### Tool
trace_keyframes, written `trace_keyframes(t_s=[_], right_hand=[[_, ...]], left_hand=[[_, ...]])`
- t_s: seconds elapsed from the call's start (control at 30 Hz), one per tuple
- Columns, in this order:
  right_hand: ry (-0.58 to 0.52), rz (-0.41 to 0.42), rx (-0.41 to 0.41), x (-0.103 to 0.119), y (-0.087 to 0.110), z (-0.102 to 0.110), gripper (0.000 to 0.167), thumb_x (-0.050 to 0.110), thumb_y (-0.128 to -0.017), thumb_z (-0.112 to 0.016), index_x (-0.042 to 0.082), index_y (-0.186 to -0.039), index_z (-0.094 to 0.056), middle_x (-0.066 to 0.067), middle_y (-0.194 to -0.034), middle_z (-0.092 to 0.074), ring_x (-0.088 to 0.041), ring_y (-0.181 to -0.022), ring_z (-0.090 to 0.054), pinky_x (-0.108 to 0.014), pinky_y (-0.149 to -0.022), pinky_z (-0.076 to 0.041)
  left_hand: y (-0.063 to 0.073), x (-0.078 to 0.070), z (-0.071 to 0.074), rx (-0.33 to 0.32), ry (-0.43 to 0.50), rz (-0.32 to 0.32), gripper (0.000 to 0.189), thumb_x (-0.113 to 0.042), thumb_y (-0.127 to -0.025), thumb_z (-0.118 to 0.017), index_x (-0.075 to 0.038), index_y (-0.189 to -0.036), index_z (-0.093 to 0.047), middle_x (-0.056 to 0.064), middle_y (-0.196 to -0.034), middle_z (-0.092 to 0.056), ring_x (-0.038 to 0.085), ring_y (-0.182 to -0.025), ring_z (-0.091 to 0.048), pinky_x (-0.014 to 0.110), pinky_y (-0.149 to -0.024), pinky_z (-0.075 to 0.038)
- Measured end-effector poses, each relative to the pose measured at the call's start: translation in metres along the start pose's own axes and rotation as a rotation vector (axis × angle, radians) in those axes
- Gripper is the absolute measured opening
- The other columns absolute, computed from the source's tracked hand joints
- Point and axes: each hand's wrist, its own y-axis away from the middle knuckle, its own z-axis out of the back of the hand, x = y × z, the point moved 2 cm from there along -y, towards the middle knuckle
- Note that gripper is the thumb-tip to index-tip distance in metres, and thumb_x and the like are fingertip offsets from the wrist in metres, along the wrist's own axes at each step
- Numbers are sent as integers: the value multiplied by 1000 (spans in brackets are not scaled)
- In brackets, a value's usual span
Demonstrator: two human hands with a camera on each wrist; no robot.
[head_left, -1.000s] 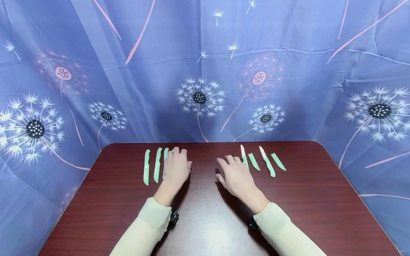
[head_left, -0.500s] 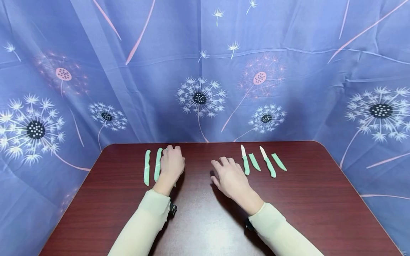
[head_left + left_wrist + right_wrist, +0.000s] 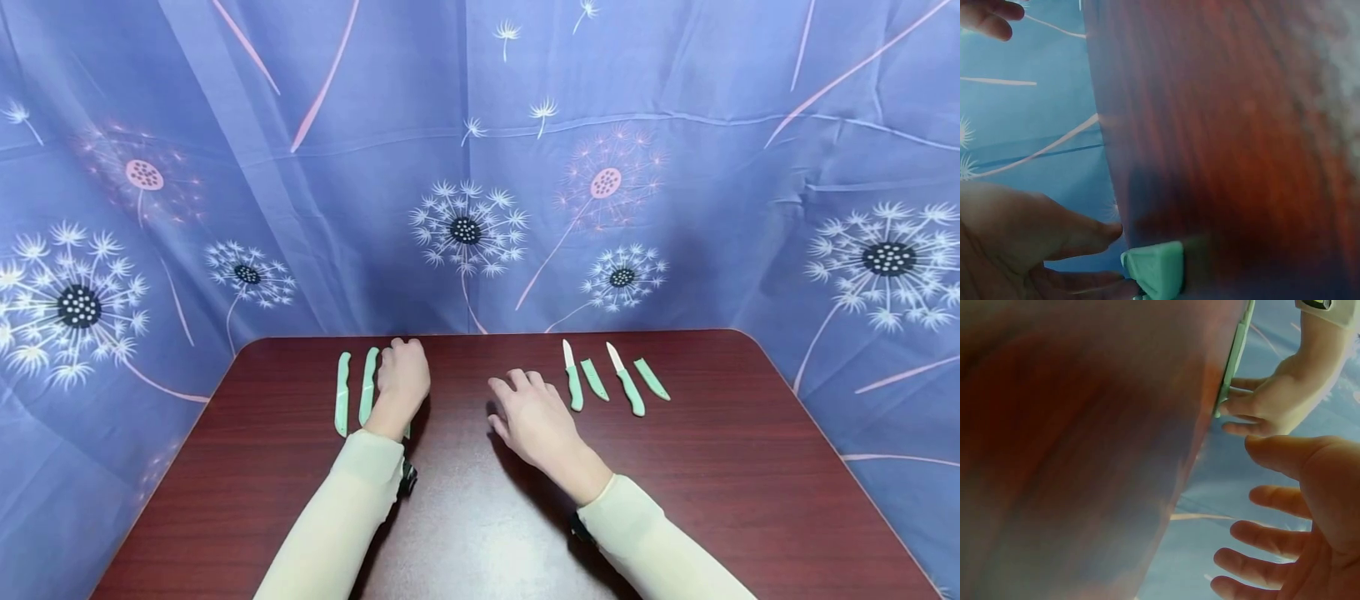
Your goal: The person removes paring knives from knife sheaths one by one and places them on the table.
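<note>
My left hand (image 3: 403, 375) reaches down at the back left of the table, over green-handled knives it partly covers. A green tip (image 3: 407, 431) shows beside its wrist. In the left wrist view, the fingers touch a green knife end (image 3: 1163, 269), while the thumb stands apart from it. To the left lie two sheathed knives, an outer one (image 3: 342, 396) and an inner one (image 3: 367, 387). My right hand (image 3: 532, 421) hovers over the middle right with fingers spread, holding nothing. Beyond it lie two bare paring knives, one nearer (image 3: 574, 387) and one farther right (image 3: 632, 392).
Beside the bare knives lie two green sheaths, one between them (image 3: 595, 380) and one at the far right (image 3: 651, 379). The dark red wooden table (image 3: 480, 533) ends at a blue dandelion-print curtain (image 3: 337, 250) behind.
My left hand has shifted slightly left over the knives, its fingers now pointing down more. My right hand has drifted left, away from the bare knives, uncovering the nearer handle.
</note>
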Motion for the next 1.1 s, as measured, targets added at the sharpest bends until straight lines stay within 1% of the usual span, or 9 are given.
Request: trace_keyframes(t_s=[0.17, 0.3, 0.47, 0.57, 0.67, 0.77, 0.97, 1.1], right_hand=[[2, 10, 3, 2, -2, -1, 51, 33, -93, -81, 13, -138, -67, -15, -130, -65, -38, -119, -61, -52, -90, -56], [0, 11, 13, 4, -5, -2, 50, 33, -93, -81, 14, -137, -67, -14, -129, -65, -37, -117, -61, -51, -89, -56], [4, 15, 28, 7, -10, -6, 50, 34, -92, -81, 14, -136, -67, -13, -126, -65, -37, -113, -62, -50, -85, -56], [8, 10, 47, 9, -14, -8, 50, 35, -93, -81, 14, -135, -67, -13, -125, -65, -37, -113, -62, -50, -85, -56], [14, 3, 75, 12, -17, -10, 50, 37, -93, -81, 15, -136, -67, -13, -126, -65, -37, -115, -61, -49, -86, -56], [13, -1, 106, 16, -21, -11, 51, 41, -95, -79, 15, -138, -66, -14, -128, -64, -37, -116, -60, -49, -88, -55], [17, -12, 184, 30, -29, -12, 57, 51, -97, -74, 17, -141, -65, -12, -131, -63, -35, -117, -59, -48, -91, -53], [41, -21, 246, 39, -35, -15, 58, 56, -97, -72, 17, -139, -66, -11, -131, -62, -34, -117, -58, -48, -92, -52]], left_hand=[[-3, -2, -1, 2, 0, 5, 27, -1, -104, -57, 10, -127, -66, 32, -117, -60, 50, -111, -62, 53, -86, -59], [-4, -3, 0, 18, 9, 16, 26, 0, -103, -58, 10, -124, -68, 32, -115, -61, 51, -108, -62, 52, -84, -59], [-6, -4, 0, 36, 23, 49, 25, -2, -103, -59, 11, -122, -69, 31, -113, -60, 51, -107, -62, 52, -84, -59], [-7, -7, -1, 36, 52, 78, 26, -3, -103, -57, 11, -121, -69, 31, -113, -60, 50, -106, -63, 53, -83, -60], [-7, -10, -1, 43, 89, 95, 28, -3, -103, -56, 12, -123, -68, 32, -115, -59, 49, -105, -63, 52, -79, -61], [-7, -12, -2, 62, 118, 112, 29, -3, -103, -58, 13, -125, -67, 33, -118, -57, 49, -105, -62, 51, -78, -60], [-8, -16, -2, 90, 135, 153, 34, -4, -100, -64, 13, -128, -65, 35, -126, -53, 51, -111, -61, 53, -86, -58], [-8, -18, -2, 96, 128, 168, 34, -5, -99, -64, 13, -128, -65, 35, -128, -52, 51, -113, -60, 53, -89, -57]])
